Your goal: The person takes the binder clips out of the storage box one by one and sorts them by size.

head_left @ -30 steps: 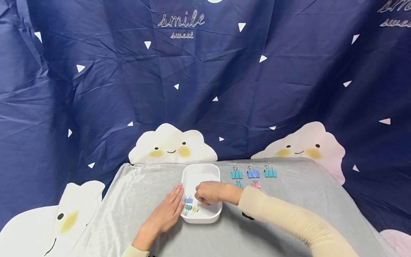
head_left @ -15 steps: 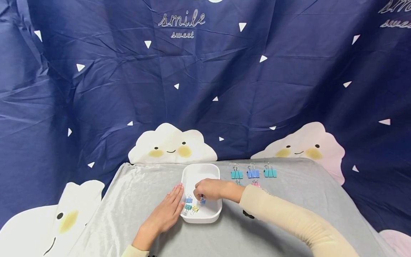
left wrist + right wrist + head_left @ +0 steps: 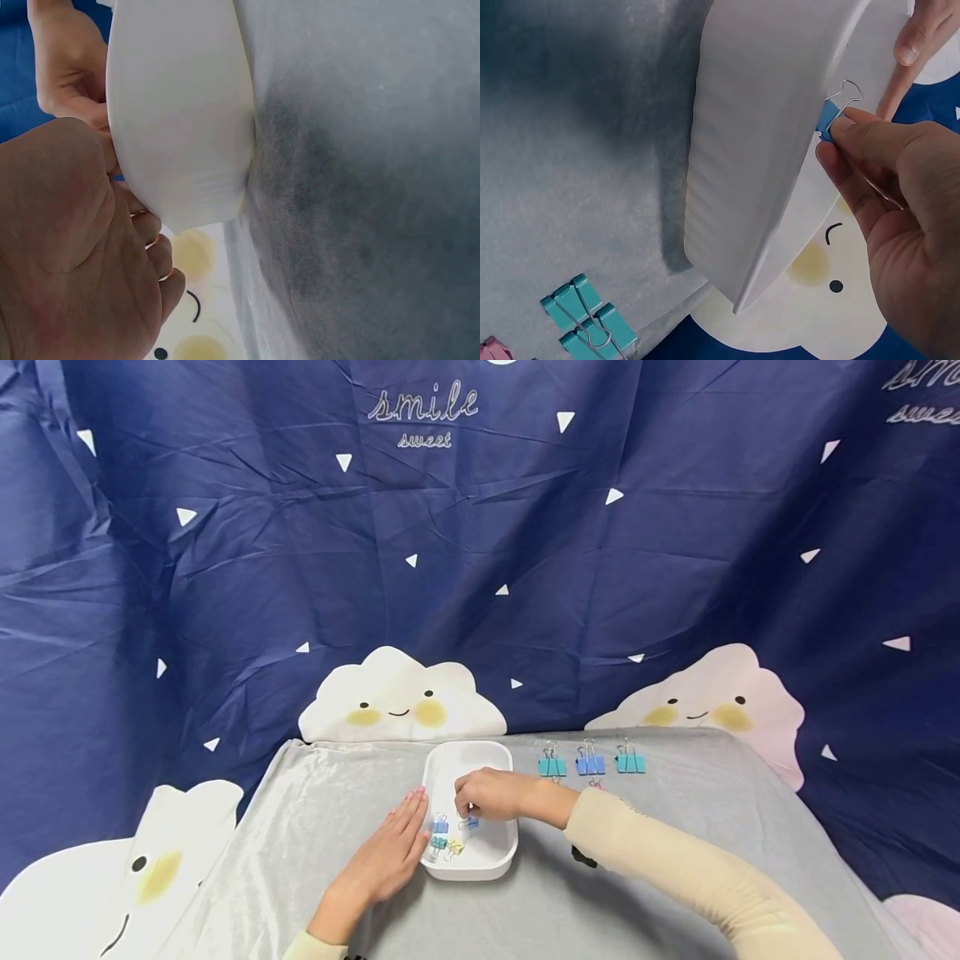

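Observation:
My right hand (image 3: 491, 793) is over the inside of a white plastic box (image 3: 468, 870). Between thumb and fingers it pinches a small blue binder clip (image 3: 829, 118), whose wire handle sticks out in the right wrist view. Fingers partly hide this clip in the head view. To its left in the box lie another blue binder clip (image 3: 441, 827), a teal binder clip (image 3: 438, 843) and a yellow binder clip (image 3: 455, 847). My left hand (image 3: 390, 852) rests with straight fingers against the box's left side; in the left wrist view its fingertips (image 3: 172, 289) touch near the rim.
Right of the box, larger binder clips stand in a row: a teal one (image 3: 552, 767), a blue one (image 3: 590, 765) and another teal one (image 3: 630, 763). A pink clip (image 3: 596, 784) and a black item (image 3: 582, 857) are partly behind my right sleeve. Grey cloth (image 3: 322, 810) covers the table.
My right hand has moved slightly toward the back of the box. The blue clip has shifted back with it and turned, its wire handle now pointing left. My left hand stays put.

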`<state>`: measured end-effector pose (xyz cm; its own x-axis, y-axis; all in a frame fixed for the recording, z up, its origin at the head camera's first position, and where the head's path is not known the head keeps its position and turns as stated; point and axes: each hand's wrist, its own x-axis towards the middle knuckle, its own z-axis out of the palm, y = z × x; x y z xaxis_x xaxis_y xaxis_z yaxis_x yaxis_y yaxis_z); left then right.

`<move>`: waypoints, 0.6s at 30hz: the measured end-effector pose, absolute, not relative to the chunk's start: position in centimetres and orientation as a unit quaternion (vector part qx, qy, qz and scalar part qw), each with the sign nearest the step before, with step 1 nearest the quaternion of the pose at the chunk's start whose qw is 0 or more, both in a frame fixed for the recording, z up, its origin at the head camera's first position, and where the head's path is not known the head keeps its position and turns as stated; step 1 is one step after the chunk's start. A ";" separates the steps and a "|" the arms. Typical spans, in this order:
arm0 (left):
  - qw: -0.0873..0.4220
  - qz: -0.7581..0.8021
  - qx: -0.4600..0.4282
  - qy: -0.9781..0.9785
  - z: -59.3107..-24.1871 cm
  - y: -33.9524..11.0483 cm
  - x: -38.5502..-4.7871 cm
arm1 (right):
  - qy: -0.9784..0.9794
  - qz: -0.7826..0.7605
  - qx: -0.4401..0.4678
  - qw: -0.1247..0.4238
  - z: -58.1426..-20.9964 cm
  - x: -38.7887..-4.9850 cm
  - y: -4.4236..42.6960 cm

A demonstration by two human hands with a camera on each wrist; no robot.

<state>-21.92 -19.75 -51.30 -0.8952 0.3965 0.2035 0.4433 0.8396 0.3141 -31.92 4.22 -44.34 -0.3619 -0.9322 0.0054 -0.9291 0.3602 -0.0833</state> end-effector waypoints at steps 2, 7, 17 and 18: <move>0.078 -0.170 -0.224 -0.957 -51.7 -19.8 -22.1 | 0.826 -0.043 -0.562 0.023 -44.2 -32.0 4.4; 0.070 -0.175 -0.223 -0.956 -51.5 -19.7 -22.2 | 0.835 -0.057 -0.547 0.033 -43.7 -32.1 4.7; 0.076 -0.182 -0.222 -0.955 -51.2 -19.6 -21.9 | 0.833 -0.104 -0.543 0.015 -42.4 -32.3 5.8; 0.084 -0.178 -0.223 -0.955 -51.4 -19.6 -22.0 | 0.831 -0.109 -0.545 0.009 -42.3 -32.3 6.0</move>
